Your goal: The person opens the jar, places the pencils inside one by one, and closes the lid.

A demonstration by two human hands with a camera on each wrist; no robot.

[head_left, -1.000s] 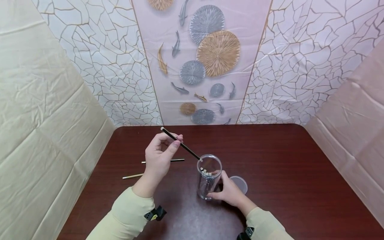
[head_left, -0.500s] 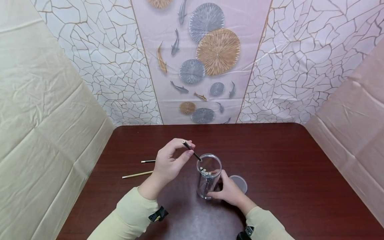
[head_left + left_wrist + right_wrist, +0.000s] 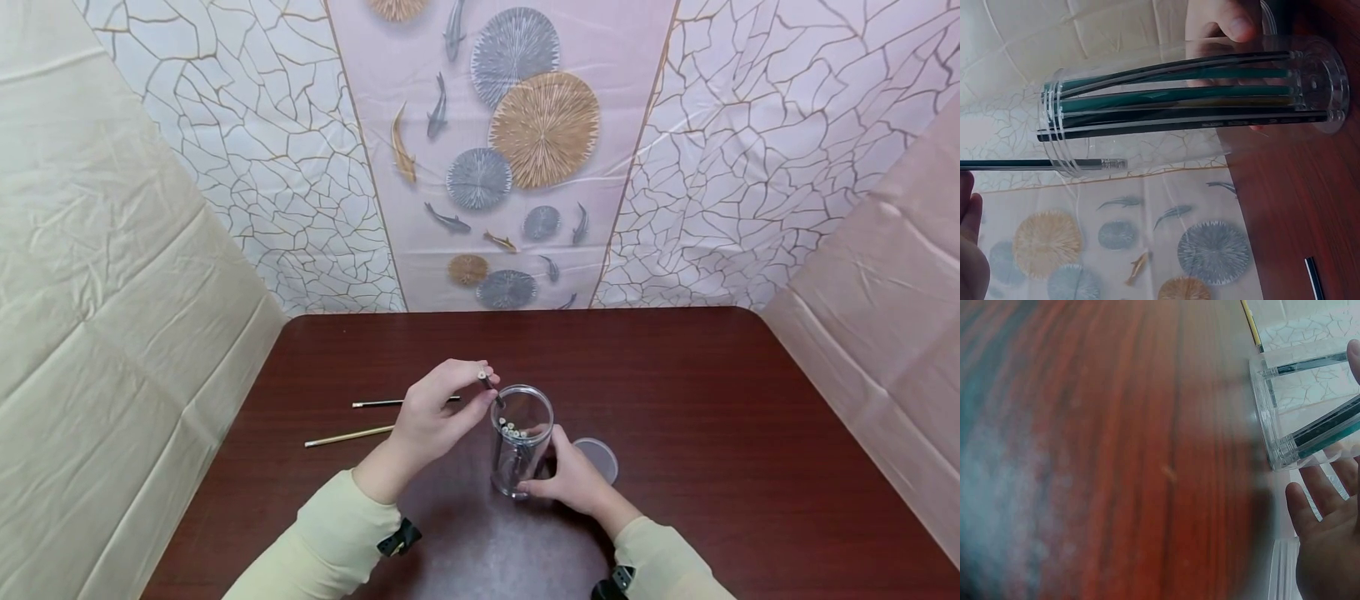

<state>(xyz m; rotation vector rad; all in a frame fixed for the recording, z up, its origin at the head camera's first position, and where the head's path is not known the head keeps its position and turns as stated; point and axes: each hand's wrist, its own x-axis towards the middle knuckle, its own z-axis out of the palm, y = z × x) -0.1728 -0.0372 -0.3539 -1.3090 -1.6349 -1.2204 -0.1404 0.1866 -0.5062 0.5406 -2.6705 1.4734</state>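
My left hand pinches a dark pencil between thumb and fingers, just over the left side of a clear jar. The left wrist view shows that pencil's eraser end lowered a short way inside the jar's mouth. Several dark and green pencils lean together in the jar, one with a gold tone. My right hand grips the jar low on its right side, fingers behind and thumb in front. The jar stands upright on the table.
On the brown table, a black pencil and a gold pencil lie to the left, partly covered by my left hand. A round clear lid lies right behind my right hand. Patterned cloth hangs at the back.
My left hand has moved right and down toward the jar, tipping the pencil steeper as its lower end enters the mouth. My right hand and the jar have stayed put.
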